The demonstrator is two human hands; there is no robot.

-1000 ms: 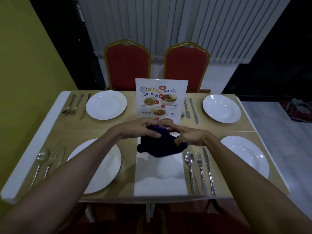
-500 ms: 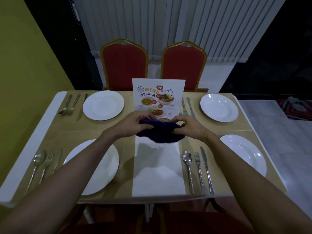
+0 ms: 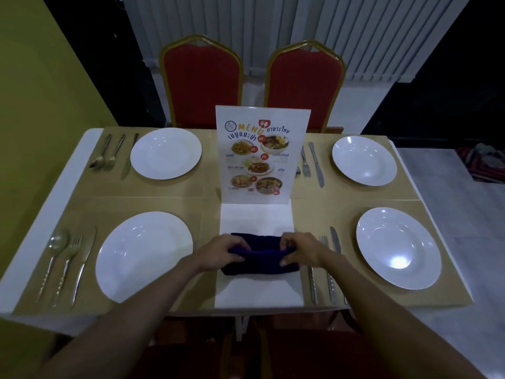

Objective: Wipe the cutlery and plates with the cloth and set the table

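While gripped at both ends, cloth (image 3: 259, 262): dark blue, folded into a thick band, lying across the white strip (image 3: 257, 217) at the table's near middle, between the near-left plate (image 3: 144, 255) and the near-right cutlery (image 3: 334, 239).
left hand (image 3: 218, 254): palm down on the cloth's left end, fingers curled over the top fold and clasping it.
right hand (image 3: 304, 253): on the cloth's right end, fingers bent and pinching the top fold, thumb against the front face.
near-left plate: white, round, on a tan mat, just left of the white strip.
near-left cutlery (image 3: 76, 243): spoon, fork and knife side by side, left of that plate, handles toward the near edge.
near-right cutlery: 3 pieces between the white strip and the near-right plate (image 3: 399, 247); fork and knife tips showing past the right hand, head of the 3rd piece hidden beneath it.
near-right plate: white, well apart from the cloth.
far-left plate (image 3: 166, 153): white, with the far-left cutlery (image 3: 111, 160) just to its left, 3 pieces, heads toward the near side.
far-right plate (image 3: 364, 160): white, with the far-right cutlery (image 3: 316, 166) to its left; fork and knife plain, a 3rd piece mostly hidden behind the menu card (image 3: 262, 151).
menu card: upright at the table's centre, at the far end of the white strip, printed with "MENU" and food photos.
table (image 3: 54, 214): white top, covered by 4 tan mats (image 3: 322, 212), 1 under each setting.
chairs (image 3: 200, 80): 2, red with gold frames, side by side at the far edge.
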